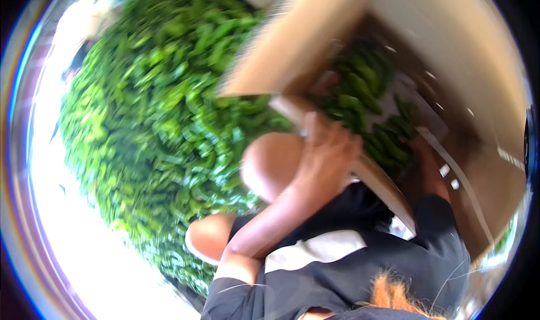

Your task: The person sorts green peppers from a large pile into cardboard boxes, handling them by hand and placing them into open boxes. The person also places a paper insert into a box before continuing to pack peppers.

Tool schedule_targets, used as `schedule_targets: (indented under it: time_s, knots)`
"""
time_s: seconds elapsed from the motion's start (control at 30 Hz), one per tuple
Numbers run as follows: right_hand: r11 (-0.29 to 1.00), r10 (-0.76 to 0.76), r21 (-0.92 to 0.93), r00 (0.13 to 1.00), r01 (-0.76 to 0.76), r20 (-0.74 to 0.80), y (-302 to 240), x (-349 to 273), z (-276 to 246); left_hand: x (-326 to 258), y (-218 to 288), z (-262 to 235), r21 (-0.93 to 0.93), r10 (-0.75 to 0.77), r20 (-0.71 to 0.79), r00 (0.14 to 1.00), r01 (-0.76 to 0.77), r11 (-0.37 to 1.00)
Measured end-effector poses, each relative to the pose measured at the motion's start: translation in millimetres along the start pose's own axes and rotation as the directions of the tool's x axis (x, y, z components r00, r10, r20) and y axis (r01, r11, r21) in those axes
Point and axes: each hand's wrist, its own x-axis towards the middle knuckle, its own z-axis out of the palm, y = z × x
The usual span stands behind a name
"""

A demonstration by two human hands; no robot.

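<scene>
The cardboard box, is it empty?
No. The cardboard box holds green peppers, and a hand grips its edge.

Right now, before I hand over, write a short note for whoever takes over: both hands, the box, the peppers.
Hands: the left hand is clamped on the near rim of the tilted cardboard box. The right hand reaches inside the box among the green peppers, and its grip is hidden.
Things: the large pepper heap lies outside, left of the box.
Done: the box holds a share of peppers.
Left: most of the peppers lie in the heap.
</scene>
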Motion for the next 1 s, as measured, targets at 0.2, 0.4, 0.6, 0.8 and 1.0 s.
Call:
schedule_targets:
  time_s: [0.2,0.4,0.6,0.8,1.0]
  knots:
    - [0.955,-0.295,-0.035,0.952,0.294,-0.083,137,21,0,-5,5,-8,-0.213,0.192,-0.346,0.918,-0.276,0.937]
    - [0.634,-0.017,0.6,0.785,0.488,-0.62,-106,-3,-143,-126,-79,-54,-0.45,0.194,-0.456,0.869,-0.413,0.792]
    - [0.295,-0.528,0.226,0.356,0.928,-0.771,-367,-154,-256,-246,-237,15,-0.475,-0.591,-0.089,0.802,0.487,0.733]
    - [-0.142,-0.967,0.204,-0.091,0.968,-0.24,-567,-239,-195,-211,-336,138,-0.515,-0.751,-0.425,0.504,0.548,0.659]
    - [0.878,-0.472,0.393,0.359,0.273,0.806,-624,-186,-71,-218,-340,137,-0.761,-0.645,-0.303,0.702,0.228,0.607]
